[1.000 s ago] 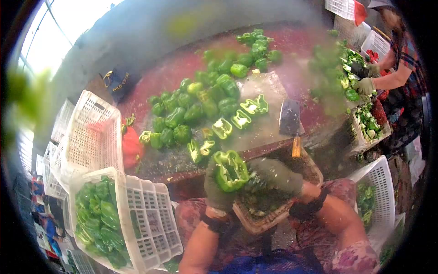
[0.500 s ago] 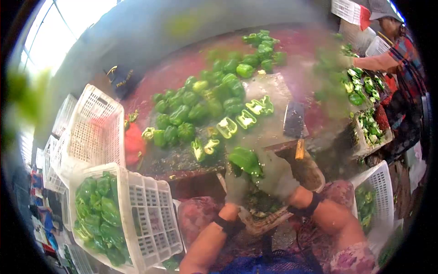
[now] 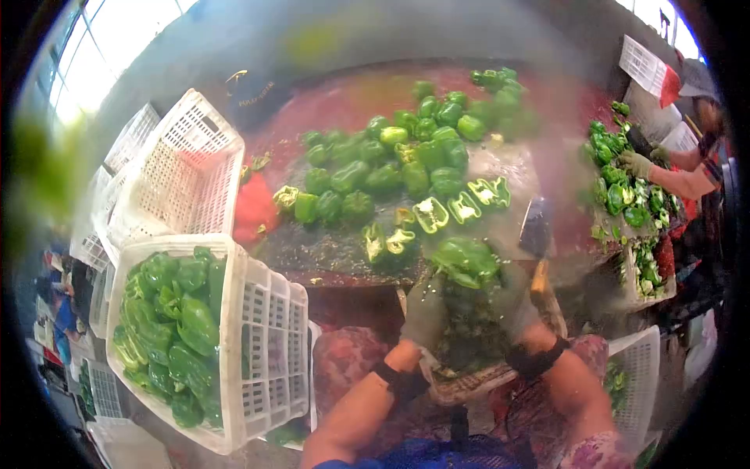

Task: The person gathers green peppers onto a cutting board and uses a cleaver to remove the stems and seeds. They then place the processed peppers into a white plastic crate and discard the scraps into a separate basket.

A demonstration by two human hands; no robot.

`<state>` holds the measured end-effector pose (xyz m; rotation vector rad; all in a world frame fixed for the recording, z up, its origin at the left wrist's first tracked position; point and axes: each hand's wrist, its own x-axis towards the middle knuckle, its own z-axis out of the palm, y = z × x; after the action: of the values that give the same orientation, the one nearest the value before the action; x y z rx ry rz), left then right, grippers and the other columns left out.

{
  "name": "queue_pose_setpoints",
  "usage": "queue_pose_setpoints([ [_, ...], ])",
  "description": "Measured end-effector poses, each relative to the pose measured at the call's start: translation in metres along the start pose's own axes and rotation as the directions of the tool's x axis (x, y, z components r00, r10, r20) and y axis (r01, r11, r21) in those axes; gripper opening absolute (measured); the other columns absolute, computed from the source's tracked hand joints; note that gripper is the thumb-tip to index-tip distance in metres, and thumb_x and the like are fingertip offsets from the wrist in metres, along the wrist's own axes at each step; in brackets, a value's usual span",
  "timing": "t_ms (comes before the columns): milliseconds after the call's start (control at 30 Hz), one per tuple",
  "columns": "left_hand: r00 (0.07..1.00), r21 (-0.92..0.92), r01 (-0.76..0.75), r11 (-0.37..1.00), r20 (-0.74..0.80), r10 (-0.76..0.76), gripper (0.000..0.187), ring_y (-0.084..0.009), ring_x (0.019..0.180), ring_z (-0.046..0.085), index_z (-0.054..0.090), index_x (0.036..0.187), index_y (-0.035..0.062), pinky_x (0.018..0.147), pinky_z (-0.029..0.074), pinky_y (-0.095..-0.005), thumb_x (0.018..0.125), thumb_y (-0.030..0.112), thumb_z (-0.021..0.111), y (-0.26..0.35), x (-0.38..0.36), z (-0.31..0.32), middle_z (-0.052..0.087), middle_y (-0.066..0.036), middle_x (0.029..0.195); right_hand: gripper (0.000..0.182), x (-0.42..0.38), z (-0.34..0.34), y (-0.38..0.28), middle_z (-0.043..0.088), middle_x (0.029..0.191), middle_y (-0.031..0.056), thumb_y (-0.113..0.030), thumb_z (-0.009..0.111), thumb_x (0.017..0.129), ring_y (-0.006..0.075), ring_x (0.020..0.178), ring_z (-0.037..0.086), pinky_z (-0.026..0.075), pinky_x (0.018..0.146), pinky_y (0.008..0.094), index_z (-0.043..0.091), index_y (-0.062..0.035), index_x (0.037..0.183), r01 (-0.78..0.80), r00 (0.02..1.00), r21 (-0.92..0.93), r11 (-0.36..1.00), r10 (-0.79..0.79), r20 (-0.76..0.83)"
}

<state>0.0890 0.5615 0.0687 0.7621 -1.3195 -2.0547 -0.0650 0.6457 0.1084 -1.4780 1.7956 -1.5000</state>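
A green bell pepper [image 3: 465, 262] is held between my gloved hands, over a basket [image 3: 451, 388] in front of my lap with dark scraps inside. My left hand [image 3: 426, 313] grips the pepper's left side, and my right hand [image 3: 518, 305] is on its right side; the fingertips are partly hidden and hazy. Pale seeds show near the left glove. Just beyond lie cut pepper halves [image 3: 430, 215] with pale insides. A cleaver [image 3: 535, 227] with a wooden handle rests on the board [image 3: 508, 168], right of the halves.
Whole green peppers [image 3: 383, 179] are heaped on the red table. To my left stands a white crate [image 3: 266, 359] full of peppers, with another crate [image 3: 187, 172] behind it. At the right a gloved co-worker [image 3: 687, 168] handles cut peppers. Another crate [image 3: 637, 367] stands by my right arm.
The view has turned, so the table appears shifted right and down. The pepper stays in my hands but is now turned more sideways. The co-worker's hands have moved.
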Motion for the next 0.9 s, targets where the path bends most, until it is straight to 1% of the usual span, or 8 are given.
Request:
queue_pose_setpoints([
  [67,0.932,0.356,-0.322,0.877,-0.045,0.360,0.040,-0.0238,0.097,0.068,0.048,0.139,0.0067,0.078,0.057,-0.0378,0.104,0.027,0.047,-0.018,0.008,-0.006,0.062,-0.008,0.123,0.042,-0.001,-0.011,-0.008,0.066,0.117,0.0205,-0.020,0.052,0.101,0.0292,0.102,0.068,0.055,0.088,0.0392,0.048,0.0005,0.137,0.053,0.995,-0.215,0.975,-0.071,-0.077],
  [133,0.980,-0.211,-0.022,0.977,-0.196,-0.020,0.047,-0.0242,0.122,0.057,0.038,0.147,0.0113,0.093,0.052,-0.0411,0.105,0.029,0.047,0.024,-0.007,0.008,0.053,-0.008,0.139,0.043,-0.005,-0.020,-0.034,0.066,0.114,0.0203,-0.018,0.055,0.099,0.0307,0.099,0.068,0.056,0.086,0.0396,0.049,0.0000,0.138,-0.047,0.992,-0.109,0.993,0.034,-0.122],
  [200,0.968,-0.654,0.145,0.742,-0.060,-0.242,0.051,-0.0250,0.124,0.055,0.035,0.150,0.0135,0.095,0.051,-0.0421,0.105,0.034,0.047,0.017,-0.006,0.002,0.053,-0.009,0.139,0.046,-0.010,-0.024,-0.043,0.065,0.115,0.0207,-0.015,0.059,0.096,0.0331,0.100,0.067,0.056,0.086,0.0403,0.049,0.0005,0.138,0.060,0.998,-0.344,0.937,-0.060,0.011],
  [333,0.943,0.239,-0.155,0.959,-0.254,0.216,0.061,-0.0220,0.116,0.056,0.037,0.149,0.0148,0.095,0.050,-0.0419,0.102,0.053,0.043,-0.045,-0.001,-0.003,0.055,-0.007,0.134,0.046,-0.008,0.011,-0.040,0.065,0.116,0.0193,-0.016,0.060,0.093,0.0314,0.099,0.067,0.056,0.085,0.0397,0.051,-0.0017,0.137,0.156,0.986,-0.408,0.899,-0.116,0.121],
  [467,0.935,-0.572,0.020,0.820,-0.279,-0.218,0.063,-0.0193,0.111,0.057,0.048,0.142,0.0125,0.096,0.048,-0.0394,0.100,0.060,0.042,0.005,-0.008,-0.007,0.058,-0.004,0.131,0.046,-0.003,0.027,-0.046,0.065,0.117,0.0178,-0.016,0.062,0.091,0.0297,0.099,0.066,0.055,0.085,0.0390,0.054,-0.0039,0.135,0.151,0.987,-0.372,0.916,-0.117,0.111],
  [633,0.962,-0.579,0.230,0.782,0.014,-0.272,0.060,-0.0196,0.109,0.058,0.048,0.139,0.0115,0.094,0.048,-0.0391,0.100,0.056,0.043,0.002,-0.061,-0.022,0.058,-0.005,0.128,0.046,0.017,0.056,-0.096,0.065,0.119,0.0161,-0.016,0.064,0.088,0.0276,0.098,0.066,0.055,0.085,0.0382,0.057,-0.0067,0.132,0.269,0.954,-0.293,0.917,-0.213,0.209],
  [733,0.972,-0.551,0.195,0.811,-0.002,-0.235,0.057,-0.0198,0.107,0.058,0.049,0.138,0.0110,0.093,0.048,-0.0388,0.100,0.054,0.043,0.000,-0.059,-0.024,0.059,-0.005,0.126,0.046,0.031,0.103,-0.150,0.065,0.119,0.0150,-0.016,0.065,0.086,0.0264,0.098,0.066,0.055,0.085,0.0377,0.058,-0.0083,0.131,0.489,0.838,-0.192,0.851,-0.396,0.376],
  [900,0.976,-0.523,0.200,0.829,0.029,-0.217,0.054,-0.0201,0.105,0.058,0.050,0.136,0.0100,0.092,0.049,-0.0384,0.100,0.050,0.044,0.002,-0.063,-0.023,0.059,-0.006,0.124,0.046,0.031,0.202,-0.251,0.064,0.121,0.0132,-0.017,0.068,0.083,0.0243,0.098,0.065,0.055,0.084,0.0369,0.061,-0.0111,0.129,0.855,0.391,0.072,0.513,-0.731,0.560],
])
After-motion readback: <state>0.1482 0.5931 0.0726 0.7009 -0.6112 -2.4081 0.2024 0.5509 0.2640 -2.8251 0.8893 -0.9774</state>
